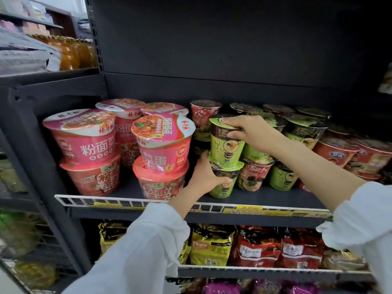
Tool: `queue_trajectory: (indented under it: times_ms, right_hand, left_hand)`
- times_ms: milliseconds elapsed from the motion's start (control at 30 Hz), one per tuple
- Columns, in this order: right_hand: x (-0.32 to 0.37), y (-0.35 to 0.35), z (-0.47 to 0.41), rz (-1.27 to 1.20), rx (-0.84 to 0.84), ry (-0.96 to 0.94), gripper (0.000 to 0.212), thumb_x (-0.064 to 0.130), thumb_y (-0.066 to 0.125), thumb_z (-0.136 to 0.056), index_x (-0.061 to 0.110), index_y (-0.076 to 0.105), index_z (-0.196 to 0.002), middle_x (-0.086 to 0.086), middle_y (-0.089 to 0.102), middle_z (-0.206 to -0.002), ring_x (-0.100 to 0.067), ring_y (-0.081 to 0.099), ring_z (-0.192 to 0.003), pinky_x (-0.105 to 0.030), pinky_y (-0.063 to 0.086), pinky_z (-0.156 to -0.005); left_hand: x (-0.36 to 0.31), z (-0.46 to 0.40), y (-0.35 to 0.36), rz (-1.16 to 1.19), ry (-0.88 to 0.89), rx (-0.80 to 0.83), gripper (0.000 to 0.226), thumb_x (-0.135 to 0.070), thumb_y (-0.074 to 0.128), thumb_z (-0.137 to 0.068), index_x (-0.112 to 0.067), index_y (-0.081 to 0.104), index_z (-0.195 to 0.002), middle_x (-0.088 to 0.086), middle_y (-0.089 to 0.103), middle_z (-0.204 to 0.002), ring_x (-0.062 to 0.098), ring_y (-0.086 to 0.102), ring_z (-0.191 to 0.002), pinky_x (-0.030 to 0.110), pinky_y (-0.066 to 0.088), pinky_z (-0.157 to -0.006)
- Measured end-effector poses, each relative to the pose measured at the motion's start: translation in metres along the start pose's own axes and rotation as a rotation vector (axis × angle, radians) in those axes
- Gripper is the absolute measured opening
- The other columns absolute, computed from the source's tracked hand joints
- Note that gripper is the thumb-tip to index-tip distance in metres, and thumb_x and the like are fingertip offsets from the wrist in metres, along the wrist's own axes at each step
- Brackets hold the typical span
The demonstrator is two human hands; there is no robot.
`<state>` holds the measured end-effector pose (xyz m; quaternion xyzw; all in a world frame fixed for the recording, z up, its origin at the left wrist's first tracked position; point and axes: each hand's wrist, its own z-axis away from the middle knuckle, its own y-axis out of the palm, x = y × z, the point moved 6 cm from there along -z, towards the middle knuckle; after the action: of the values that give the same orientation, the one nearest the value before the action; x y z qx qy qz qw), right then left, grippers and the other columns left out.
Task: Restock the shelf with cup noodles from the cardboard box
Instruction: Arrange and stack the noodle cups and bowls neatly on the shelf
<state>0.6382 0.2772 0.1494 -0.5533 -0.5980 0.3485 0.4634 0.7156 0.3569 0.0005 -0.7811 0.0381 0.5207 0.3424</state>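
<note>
Looking down from the head camera, I see my two hands, both in white sleeves, reaching onto a dark shelf point(275, 201) with a white wire front rail. My right hand point(252, 132) is closed over the lid of a green cup of noodles point(228, 143), fingers curled on top and thumb on its side. That cup sits stacked on a second green cup point(222, 181), which stands on the shelf board; my left hand point(209, 172) wraps around this lower cup from its left, thumb across the front. Just left are stacked pink and red noodle bowls point(163, 143). To the right, more green cups and red bowls fill the shelf. Packet noodles point(212, 245) lie on the shelf below
</note>
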Motion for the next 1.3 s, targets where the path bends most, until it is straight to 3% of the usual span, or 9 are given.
queue_trajectory:
  times_ms: [133, 233, 433, 567, 667, 867, 1100, 1200, 1300]
  right_hand:
    - [-0.003, -0.002, 0.0, -0.031, 0.047, 0.001, 0.048, 0.019, 0.056, -0.093, 0.023, 0.044, -0.14, 0.005, 0.043, -0.146, -0.019, 0.038, -0.137, -0.031, 0.03, -0.111]
    - [-0.004, -0.005, 0.0, -0.056, 0.082, 0.013, 0.049, 0.016, 0.057, -0.092, 0.025, 0.046, -0.139, 0.006, 0.044, -0.146, -0.018, 0.038, -0.136, -0.031, 0.031, -0.11]
    - [-0.011, -0.01, 0.005, -0.059, 0.098, 0.062, 0.044, 0.018, 0.059, -0.092, 0.028, 0.05, -0.134, 0.003, 0.046, -0.143, -0.021, 0.045, -0.128, -0.028, 0.037, -0.093]
    - [-0.01, -0.011, 0.009, -0.085, 0.081, 0.063, 0.042, 0.024, 0.059, -0.092, 0.029, 0.05, -0.132, 0.008, 0.05, -0.132, -0.012, 0.056, -0.102, -0.013, 0.039, -0.074]
    - [-0.007, -0.008, 0.007, -0.092, 0.058, 0.051, 0.045, 0.023, 0.059, -0.092, 0.026, 0.048, -0.135, 0.003, 0.048, -0.14, -0.017, 0.047, -0.125, -0.02, 0.033, -0.092]
    - [0.001, -0.005, -0.001, -0.039, 0.06, 0.042, 0.046, 0.017, 0.052, -0.095, 0.024, 0.044, -0.14, -0.002, 0.045, -0.145, -0.021, 0.042, -0.131, -0.026, 0.031, -0.103]
    - [-0.005, 0.0, -0.011, 0.015, 0.101, 0.11, 0.044, 0.02, 0.048, -0.098, 0.027, 0.042, -0.141, -0.005, 0.051, -0.139, -0.029, 0.059, -0.109, -0.032, 0.043, -0.092]
    - [-0.002, 0.002, -0.009, 0.026, 0.092, 0.107, 0.046, 0.021, 0.048, -0.097, 0.027, 0.039, -0.142, -0.003, 0.044, -0.145, -0.026, 0.052, -0.121, -0.033, 0.041, -0.096]
    - [0.006, 0.008, -0.003, 0.154, -0.004, 0.108, 0.052, 0.023, 0.052, -0.095, 0.022, 0.036, -0.144, -0.005, 0.032, -0.151, -0.022, 0.028, -0.14, -0.036, 0.03, -0.11]
  left_hand:
    - [-0.008, -0.006, -0.01, -0.068, 0.052, 0.154, 0.092, -0.029, 0.085, -0.063, -0.019, 0.036, -0.14, 0.002, 0.05, -0.14, 0.019, 0.046, -0.129, 0.036, 0.037, -0.108]
    - [-0.012, -0.005, -0.014, -0.109, 0.058, 0.11, 0.083, -0.023, 0.085, -0.065, -0.015, 0.043, -0.136, 0.004, 0.056, -0.134, 0.02, 0.051, -0.125, 0.025, 0.037, -0.1]
    - [-0.011, 0.002, -0.006, -0.159, 0.045, -0.015, 0.085, -0.035, 0.086, -0.061, -0.014, 0.045, -0.133, 0.005, 0.059, -0.13, 0.022, 0.053, -0.122, 0.033, 0.042, -0.101]
    - [-0.011, 0.001, -0.006, -0.16, 0.057, -0.024, 0.081, -0.034, 0.085, -0.062, -0.013, 0.047, -0.131, 0.006, 0.06, -0.128, 0.022, 0.054, -0.122, 0.032, 0.044, -0.1]
    - [-0.01, -0.001, -0.008, -0.167, 0.066, -0.049, 0.077, -0.031, 0.084, -0.064, -0.013, 0.049, -0.13, 0.006, 0.061, -0.127, 0.022, 0.054, -0.121, 0.032, 0.044, -0.099]
    - [-0.01, -0.013, -0.013, -0.147, 0.04, -0.064, 0.074, -0.025, 0.084, -0.065, -0.011, 0.049, -0.128, 0.008, 0.06, -0.128, 0.023, 0.054, -0.122, 0.033, 0.043, -0.101]
    - [-0.002, -0.016, -0.011, -0.193, -0.029, 0.052, 0.095, -0.027, 0.078, -0.074, -0.007, 0.021, -0.147, 0.012, 0.044, -0.144, 0.026, 0.04, -0.135, 0.035, 0.034, -0.11]
    - [-0.001, -0.006, -0.013, -0.403, -0.04, 0.108, 0.1, -0.025, 0.071, -0.082, -0.004, 0.001, -0.15, 0.017, 0.035, -0.147, 0.029, 0.038, -0.135, 0.035, 0.034, -0.111]
    - [-0.019, 0.014, -0.013, -0.832, 0.134, 0.071, 0.076, -0.009, 0.059, -0.088, 0.002, 0.013, -0.147, 0.02, 0.041, -0.136, 0.029, 0.047, -0.123, 0.034, 0.043, -0.1]
